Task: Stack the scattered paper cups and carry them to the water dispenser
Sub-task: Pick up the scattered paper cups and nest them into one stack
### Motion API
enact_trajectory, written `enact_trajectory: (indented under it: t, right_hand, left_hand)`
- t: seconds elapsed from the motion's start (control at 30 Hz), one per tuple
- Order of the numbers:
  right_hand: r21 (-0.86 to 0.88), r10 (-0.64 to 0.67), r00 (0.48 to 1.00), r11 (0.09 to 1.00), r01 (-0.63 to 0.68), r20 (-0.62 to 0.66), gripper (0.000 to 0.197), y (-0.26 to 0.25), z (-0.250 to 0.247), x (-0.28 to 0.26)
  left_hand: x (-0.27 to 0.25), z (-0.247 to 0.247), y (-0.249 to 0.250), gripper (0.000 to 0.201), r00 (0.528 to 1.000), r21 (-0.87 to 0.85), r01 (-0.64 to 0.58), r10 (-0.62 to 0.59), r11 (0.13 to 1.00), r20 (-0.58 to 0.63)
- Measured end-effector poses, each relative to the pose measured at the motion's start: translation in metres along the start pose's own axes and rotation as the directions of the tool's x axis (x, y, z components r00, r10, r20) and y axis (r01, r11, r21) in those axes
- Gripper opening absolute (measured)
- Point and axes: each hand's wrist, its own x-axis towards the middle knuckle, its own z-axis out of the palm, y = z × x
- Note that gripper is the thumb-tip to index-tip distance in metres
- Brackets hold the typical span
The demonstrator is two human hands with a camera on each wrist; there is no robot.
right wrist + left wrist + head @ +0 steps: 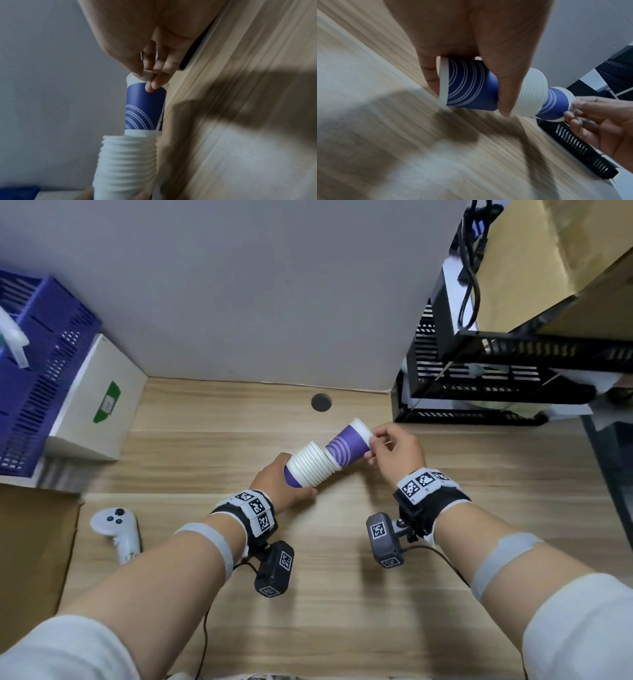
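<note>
A nested stack of paper cups (pixel 310 465) lies slanted above the wooden desk (pixel 342 594), white rims toward the upper right. My left hand (pixel 289 489) grips the purple base of the stack. In the left wrist view its thumb (pixel 503 88) wraps the bottom cup and the stack (pixel 532 93) runs off to the right. A purple cup (pixel 344 448) with white arcs sits partly inside the stack's open end. My right hand (pixel 375 445) pinches this top cup at its rim. The right wrist view shows my right hand (pixel 145 79) on the cup (pixel 144 106) above the stack (pixel 125 159).
A blue crate (pixel 37 378) and a white box (pixel 92 405) stand at the left. A white controller (pixel 116 532) lies near the left forearm. A black rack (pixel 479 378) with a cardboard box (pixel 565 268) fills the right. A grey partition (pixel 239 285) closes the back.
</note>
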Motion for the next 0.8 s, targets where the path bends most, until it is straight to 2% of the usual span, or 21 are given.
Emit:
enact_trajectory:
  t: [0.2,0.4,0.57,0.63,0.7,0.8]
  right_hand:
    - [0.083,-0.059,0.994,0.995,0.051,0.095,0.028,-0.01,-0.001,-0.01]
    - [0.198,-0.042,0.976,0.98,-0.002,0.216,0.021,-0.015,-0.005,-0.027]
    - [0.056,-0.127,0.955,0.992,0.116,0.269,0.014,-0.014,-0.01,-0.05]
    - [0.035,-0.117,0.963,0.993,0.112,0.243,0.01,-0.017,-0.013,-0.063]
    - [0.07,-0.094,0.976,0.994,0.082,0.196,0.018,-0.024,-0.019,-0.079]
    - [0.107,-0.086,0.964,0.992,0.06,0.252,0.038,-0.033,-0.032,-0.114]
  left_hand:
    - [-0.007,0.005,0.002,0.072,1.0,0.019,0.004,-0.003,1.0,-0.024]
    - [-0.021,0.01,0.001,0.071,0.999,0.008,-0.006,0.006,1.0,-0.034]
    - [-0.041,0.011,0.01,0.071,0.996,-0.009,-0.081,0.081,0.997,-0.023]
    - [-0.05,0.011,0.012,0.069,0.991,0.004,-0.129,0.129,0.992,-0.025]
    - [-0.062,0.012,0.014,0.067,0.982,0.016,-0.187,0.187,0.982,-0.015]
    - [-0.082,0.015,0.02,0.066,0.961,0.017,-0.276,0.276,0.961,0.028]
